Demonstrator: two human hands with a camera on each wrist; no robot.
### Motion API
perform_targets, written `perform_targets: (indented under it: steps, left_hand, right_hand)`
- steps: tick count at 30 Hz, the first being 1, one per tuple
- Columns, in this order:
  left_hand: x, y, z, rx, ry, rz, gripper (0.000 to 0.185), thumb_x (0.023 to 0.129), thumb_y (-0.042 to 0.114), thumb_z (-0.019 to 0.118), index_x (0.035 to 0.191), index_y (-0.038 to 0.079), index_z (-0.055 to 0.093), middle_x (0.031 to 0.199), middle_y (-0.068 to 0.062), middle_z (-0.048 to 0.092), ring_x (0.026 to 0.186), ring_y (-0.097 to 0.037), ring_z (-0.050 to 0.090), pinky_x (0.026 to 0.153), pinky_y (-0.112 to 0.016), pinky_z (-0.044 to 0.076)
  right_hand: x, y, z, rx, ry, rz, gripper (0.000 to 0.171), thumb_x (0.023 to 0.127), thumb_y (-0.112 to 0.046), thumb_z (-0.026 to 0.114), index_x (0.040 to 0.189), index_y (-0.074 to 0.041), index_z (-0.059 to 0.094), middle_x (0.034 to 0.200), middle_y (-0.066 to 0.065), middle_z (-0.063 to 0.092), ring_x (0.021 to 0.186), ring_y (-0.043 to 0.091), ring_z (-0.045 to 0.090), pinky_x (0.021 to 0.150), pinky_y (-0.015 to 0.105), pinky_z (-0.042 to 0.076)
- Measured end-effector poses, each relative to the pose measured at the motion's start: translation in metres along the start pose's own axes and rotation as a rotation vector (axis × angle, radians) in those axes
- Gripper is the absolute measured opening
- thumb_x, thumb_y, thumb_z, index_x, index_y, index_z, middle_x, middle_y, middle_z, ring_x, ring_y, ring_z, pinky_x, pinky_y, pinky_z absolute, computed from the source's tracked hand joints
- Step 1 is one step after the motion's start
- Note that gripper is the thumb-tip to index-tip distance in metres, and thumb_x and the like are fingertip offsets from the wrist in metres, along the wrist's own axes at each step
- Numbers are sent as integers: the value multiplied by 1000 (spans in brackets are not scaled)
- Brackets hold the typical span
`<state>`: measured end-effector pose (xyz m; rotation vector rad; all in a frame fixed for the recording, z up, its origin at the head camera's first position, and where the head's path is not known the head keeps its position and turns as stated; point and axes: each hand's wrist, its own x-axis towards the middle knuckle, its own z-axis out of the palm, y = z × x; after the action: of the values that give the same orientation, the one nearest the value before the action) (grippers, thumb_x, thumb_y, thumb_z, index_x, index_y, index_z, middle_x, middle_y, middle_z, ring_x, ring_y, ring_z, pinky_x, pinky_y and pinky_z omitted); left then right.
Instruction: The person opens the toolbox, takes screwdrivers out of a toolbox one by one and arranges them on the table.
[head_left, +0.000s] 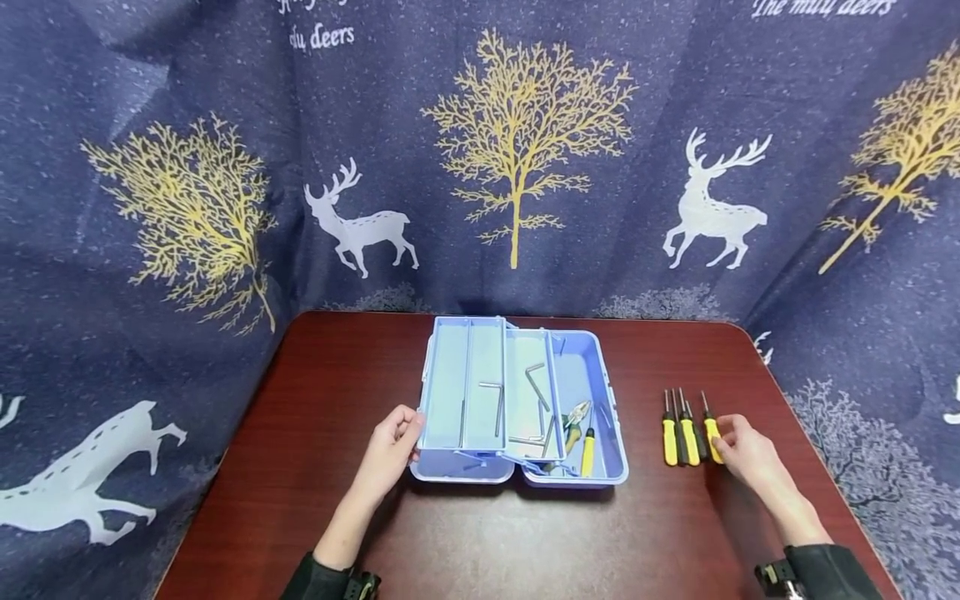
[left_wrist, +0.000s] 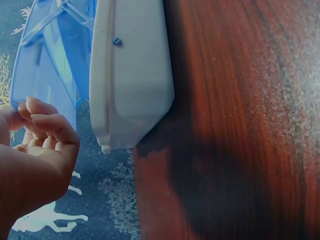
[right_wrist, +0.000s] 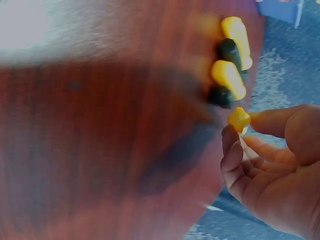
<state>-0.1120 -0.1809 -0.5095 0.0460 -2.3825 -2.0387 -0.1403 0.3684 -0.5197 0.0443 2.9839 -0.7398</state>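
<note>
A light blue toolbox [head_left: 615, 400] stands unfolded on the table, its trays spread to the left. My left hand [head_left: 399, 437] holds the left edge of the toolbox's upper tray [head_left: 447, 375] between thumb and curled fingers; the left wrist view shows the hand [left_wrist: 42, 145] at the corner of that blue tray. Over at the right, my right hand [head_left: 746, 450] pinches the handle of a yellow screwdriver [head_left: 712, 429]. In the right wrist view, thumb and fingers meet at the yellow handle end [right_wrist: 239, 119].
Several yellow and black screwdrivers [head_left: 688, 437] lie side by side left of the right hand. Hex keys [head_left: 535, 383] lie in the trays. Pliers [head_left: 576, 421] and a yellow-handled tool [head_left: 588, 454] lie in the box's base. A patterned cloth [head_left: 570, 283] hangs behind the table [head_left: 345, 358].
</note>
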Motion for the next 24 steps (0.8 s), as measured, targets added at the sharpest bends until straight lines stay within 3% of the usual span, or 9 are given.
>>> perform_targets:
  steps: [6, 12, 17, 24]
  left_hand:
    - [0, -1, 1, 26, 5, -1, 21, 107, 13, 58, 92, -2, 57, 62, -1, 51, 54, -11, 53, 53, -21, 45]
    - [4, 3, -1, 32, 2, 4, 20, 107, 12, 58, 93, -3, 58, 62, 0, 51, 54, -12, 53, 52, -21, 44]
    - [4, 4, 0, 15, -9, 6, 21, 107, 13, 57, 94, -4, 58, 64, -1, 52, 54, -12, 53, 51, -23, 44]
    - [0, 2, 1, 9, 2, -3, 21, 107, 13, 57, 95, -4, 58, 63, -1, 51, 54, -12, 53, 52, -21, 44]
  right_hand:
    - [2, 8, 4, -6, -77, 52, 36, 102, -7, 55, 126, 19, 47, 96, 31, 67, 86, 42, 66, 71, 51, 53]
    - [8, 9, 11, 1, -24, 29, 34, 102, -9, 56, 123, 16, 51, 93, 26, 67, 82, 37, 65, 69, 46, 52]
    - [7, 12, 17, -1, 31, -7, 31, 101, -9, 56, 120, 16, 55, 91, 27, 69, 84, 41, 67, 74, 53, 52]
    - [6, 14, 19, 7, 41, -12, 32, 101, -11, 55, 120, 15, 56, 92, 26, 70, 83, 39, 67, 73, 49, 52]
